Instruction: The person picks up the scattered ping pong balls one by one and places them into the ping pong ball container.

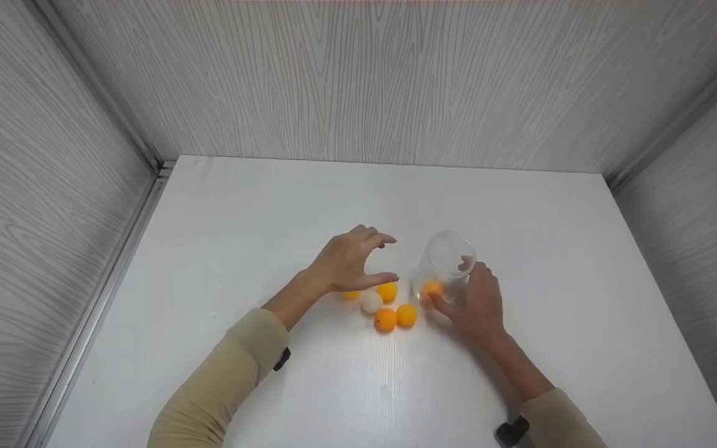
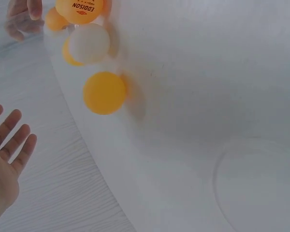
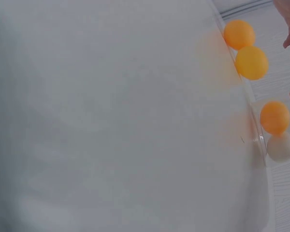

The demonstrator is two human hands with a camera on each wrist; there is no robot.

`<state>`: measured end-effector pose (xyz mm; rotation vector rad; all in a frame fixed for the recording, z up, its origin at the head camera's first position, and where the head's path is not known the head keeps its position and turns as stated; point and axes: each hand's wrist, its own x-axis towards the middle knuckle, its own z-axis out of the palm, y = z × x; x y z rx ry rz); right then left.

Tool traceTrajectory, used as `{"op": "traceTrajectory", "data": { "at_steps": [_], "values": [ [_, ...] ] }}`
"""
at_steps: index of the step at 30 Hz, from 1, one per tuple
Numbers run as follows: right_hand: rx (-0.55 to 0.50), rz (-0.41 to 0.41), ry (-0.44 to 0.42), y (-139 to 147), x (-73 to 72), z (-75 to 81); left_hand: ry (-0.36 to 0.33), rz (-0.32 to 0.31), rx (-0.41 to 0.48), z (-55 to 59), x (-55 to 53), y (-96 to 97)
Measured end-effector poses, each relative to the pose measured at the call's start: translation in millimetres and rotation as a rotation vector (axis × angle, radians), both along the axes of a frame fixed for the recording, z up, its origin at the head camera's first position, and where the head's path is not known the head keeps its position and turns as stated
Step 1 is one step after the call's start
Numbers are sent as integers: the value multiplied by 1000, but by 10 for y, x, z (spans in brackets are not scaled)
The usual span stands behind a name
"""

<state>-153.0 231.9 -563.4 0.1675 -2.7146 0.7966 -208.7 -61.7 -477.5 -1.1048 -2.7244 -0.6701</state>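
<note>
My right hand [image 1: 480, 302] grips a clear cup [image 1: 452, 254], thumb on the near side and fingers round the far side. The cup leans, and an orange ball [image 1: 432, 289] shows through its wall. In the right wrist view a white ball [image 3: 281, 148] sits against an orange ball [image 3: 274, 117], apparently within the cup. My left hand [image 1: 347, 258] hovers left of the cup, thumb and fingers spread apart with nothing between them. Below it lie several loose orange balls [image 1: 386, 320] and a white ball [image 1: 371, 302], some partly hidden by the hand.
The white table [image 1: 259, 205] has grey wood-grain panels [image 1: 358, 81] behind it and at both sides. A faint clear round outline [image 2: 216, 179] lies on the table in the left wrist view; its kind cannot be told.
</note>
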Motion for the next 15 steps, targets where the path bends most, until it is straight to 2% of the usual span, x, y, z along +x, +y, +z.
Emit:
{"op": "traceTrajectory", "data": {
  "at_steps": [5,15],
  "values": [
    [4,-3,-12,-2,-1,5,-38,22,-25,-60,22,-80],
    [37,-14,32,3,-16,0,-76,61,-50,-193,68,-251]
  ]
}}
